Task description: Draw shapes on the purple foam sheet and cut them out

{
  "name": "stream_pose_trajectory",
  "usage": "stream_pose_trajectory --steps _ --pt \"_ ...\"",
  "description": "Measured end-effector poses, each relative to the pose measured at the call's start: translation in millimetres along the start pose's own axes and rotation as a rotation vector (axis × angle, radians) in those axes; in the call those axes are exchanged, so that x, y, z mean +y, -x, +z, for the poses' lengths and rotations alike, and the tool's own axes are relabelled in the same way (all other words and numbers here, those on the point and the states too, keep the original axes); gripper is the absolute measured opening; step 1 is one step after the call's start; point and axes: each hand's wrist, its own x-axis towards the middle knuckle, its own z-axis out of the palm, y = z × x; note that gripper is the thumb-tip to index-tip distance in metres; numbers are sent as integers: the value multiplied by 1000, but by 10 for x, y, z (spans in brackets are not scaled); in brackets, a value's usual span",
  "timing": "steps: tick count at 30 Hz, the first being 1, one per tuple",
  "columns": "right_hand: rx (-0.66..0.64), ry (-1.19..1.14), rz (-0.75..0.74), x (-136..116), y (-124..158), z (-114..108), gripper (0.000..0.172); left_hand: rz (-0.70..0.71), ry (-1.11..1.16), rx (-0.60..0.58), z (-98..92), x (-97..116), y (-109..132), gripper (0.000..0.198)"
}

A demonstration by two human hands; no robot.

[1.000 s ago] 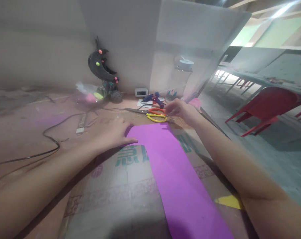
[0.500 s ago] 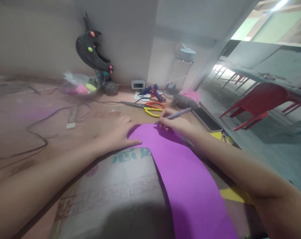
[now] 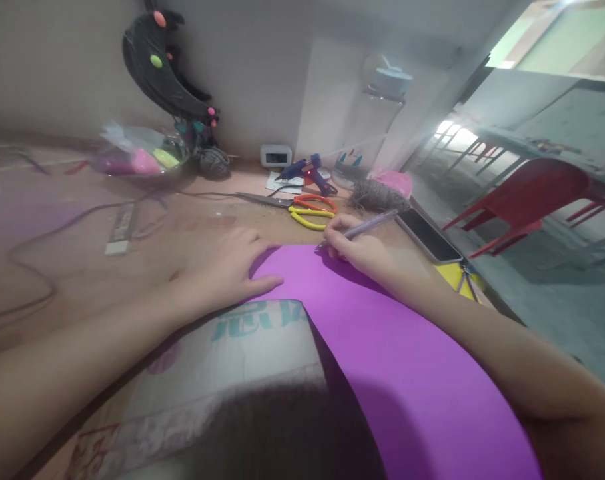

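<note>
At the purple paper (image 3: 382, 333), left hand (image 3: 235, 267) flat with thumb wide, right hand (image 3: 353, 248) snug around a pen (image 3: 370, 225).

The purple sheet (image 3: 402, 353) runs out of view at the bottom edge, and so does the cardboard (image 3: 232, 373), whose green lettering (image 3: 255, 320) disappears under the sheet. Fingers of the right hand (image 3: 350, 248) cover part of the pen (image 3: 370, 225); whether its tip touches the sheet cannot be told. The left hand (image 3: 235, 267) is slightly blurred and hides one corner of the sheet. Both forearms are cut off by the picture's sides. The top of the black crescent (image 3: 145, 63) passes the upper edge. The clock's display (image 3: 276, 158) is too small to read. Blur softens the contents of the bowl (image 3: 167, 170), and the cable (image 3: 52, 273) leaves at the left edge. The right arm partly covers a yellow piece (image 3: 450, 275).
</note>
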Motion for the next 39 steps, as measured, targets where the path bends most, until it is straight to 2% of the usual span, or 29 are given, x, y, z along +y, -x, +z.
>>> stream_pose_trajectory --steps 8,16,25,33,39 --pt "26 117 -14 -14 -18 9 19 -4 1 9 3 -12 1 66" --pt "43 236 -17 -171 31 -14 22 19 5 17 2 -5 2 63" --pt "54 189 -68 55 -46 60 21 20 1 12 -15 4 8 64" --pt "53 192 -100 28 -36 65 22 31 -6 12 -9 -4 10 62" --pt "57 236 -69 -8 -33 45 21 41 -1 12 -5 -18 14 61"
